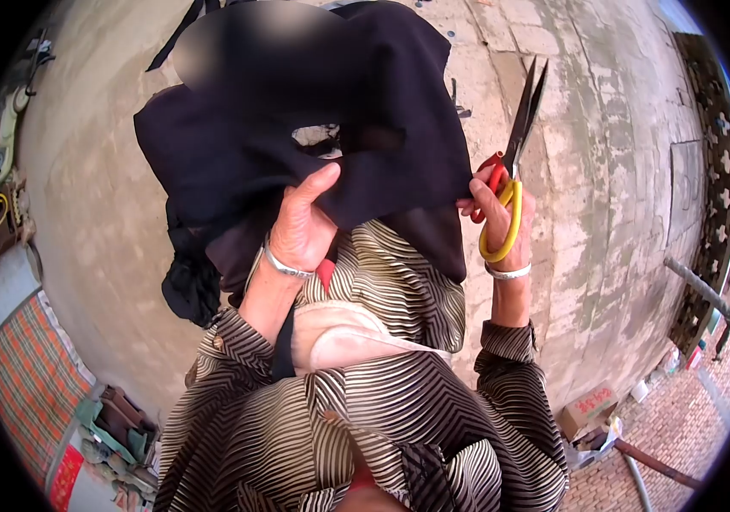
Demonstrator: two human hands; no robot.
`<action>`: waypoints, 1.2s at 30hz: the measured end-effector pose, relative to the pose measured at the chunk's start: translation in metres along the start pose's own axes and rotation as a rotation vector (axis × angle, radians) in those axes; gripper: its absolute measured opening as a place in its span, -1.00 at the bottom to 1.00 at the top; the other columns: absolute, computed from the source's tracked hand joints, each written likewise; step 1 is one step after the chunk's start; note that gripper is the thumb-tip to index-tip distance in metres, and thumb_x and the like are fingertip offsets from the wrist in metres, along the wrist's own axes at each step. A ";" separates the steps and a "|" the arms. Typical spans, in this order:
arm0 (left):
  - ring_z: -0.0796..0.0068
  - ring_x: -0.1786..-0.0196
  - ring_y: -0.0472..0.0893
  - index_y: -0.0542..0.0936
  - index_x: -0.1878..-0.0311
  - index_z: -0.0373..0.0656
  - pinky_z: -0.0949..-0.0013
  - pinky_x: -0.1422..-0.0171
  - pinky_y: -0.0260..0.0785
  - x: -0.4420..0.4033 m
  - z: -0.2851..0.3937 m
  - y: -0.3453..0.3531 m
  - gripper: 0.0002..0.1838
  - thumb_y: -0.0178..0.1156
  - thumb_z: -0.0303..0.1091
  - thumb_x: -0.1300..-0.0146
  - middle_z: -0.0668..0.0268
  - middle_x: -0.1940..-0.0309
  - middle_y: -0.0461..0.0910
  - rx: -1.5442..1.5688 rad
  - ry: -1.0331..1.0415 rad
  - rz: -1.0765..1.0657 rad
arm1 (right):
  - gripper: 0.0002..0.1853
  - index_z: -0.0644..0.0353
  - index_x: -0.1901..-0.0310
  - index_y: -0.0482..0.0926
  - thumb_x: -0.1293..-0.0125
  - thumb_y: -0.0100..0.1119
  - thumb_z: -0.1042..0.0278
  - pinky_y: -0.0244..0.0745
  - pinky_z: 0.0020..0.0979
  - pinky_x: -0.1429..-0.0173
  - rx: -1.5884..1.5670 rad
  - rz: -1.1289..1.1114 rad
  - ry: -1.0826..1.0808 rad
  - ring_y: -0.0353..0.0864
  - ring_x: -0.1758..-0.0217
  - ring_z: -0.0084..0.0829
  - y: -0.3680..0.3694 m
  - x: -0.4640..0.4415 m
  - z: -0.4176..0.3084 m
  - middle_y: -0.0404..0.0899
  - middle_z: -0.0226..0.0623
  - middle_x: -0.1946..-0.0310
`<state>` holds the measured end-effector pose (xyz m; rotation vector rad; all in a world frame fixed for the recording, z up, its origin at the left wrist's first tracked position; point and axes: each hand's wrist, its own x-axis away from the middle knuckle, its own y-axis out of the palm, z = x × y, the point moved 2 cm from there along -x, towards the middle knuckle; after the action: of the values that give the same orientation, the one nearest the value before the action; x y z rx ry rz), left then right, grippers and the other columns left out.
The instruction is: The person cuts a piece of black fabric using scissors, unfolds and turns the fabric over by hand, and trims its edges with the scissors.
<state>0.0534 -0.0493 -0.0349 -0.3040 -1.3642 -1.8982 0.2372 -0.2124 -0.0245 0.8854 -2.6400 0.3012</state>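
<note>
A large piece of black cloth [237,145] is spread over my lap, with a hole near its middle through which something pale and patterned shows. My left hand [303,224] grips the cloth's near edge, thumb on top and fingers hidden underneath. In my right hand [508,232] is a pair of scissors [520,128] with one red and one yellow handle. Their blades point away from me and are slightly apart, beside the cloth's right edge. My right fingertips touch that edge, or nearly so; I cannot tell whether they pinch it.
Below me lies a worn concrete floor [604,179]. A bunched black cloth [190,286] hangs at my left. Farther left is a plaid mat [30,375]. On the right are a cardboard box [589,410], a metal pipe [696,284] and brick paving [651,448].
</note>
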 end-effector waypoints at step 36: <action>0.45 0.31 0.52 0.52 0.12 -0.25 0.41 0.19 0.46 -0.054 0.018 0.007 -0.77 0.21 -0.26 -0.36 0.18 0.20 0.58 0.165 0.085 0.082 | -0.39 0.25 0.14 0.35 -0.18 0.25 -0.22 0.29 -0.45 0.21 0.050 -0.587 0.156 0.25 0.34 -0.52 -0.013 0.075 -0.015 0.29 -0.39 0.41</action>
<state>0.0912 -0.0106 -0.0549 -0.1922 -1.4190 -1.7008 0.1931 -0.2590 0.0186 1.5241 -2.1183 0.2681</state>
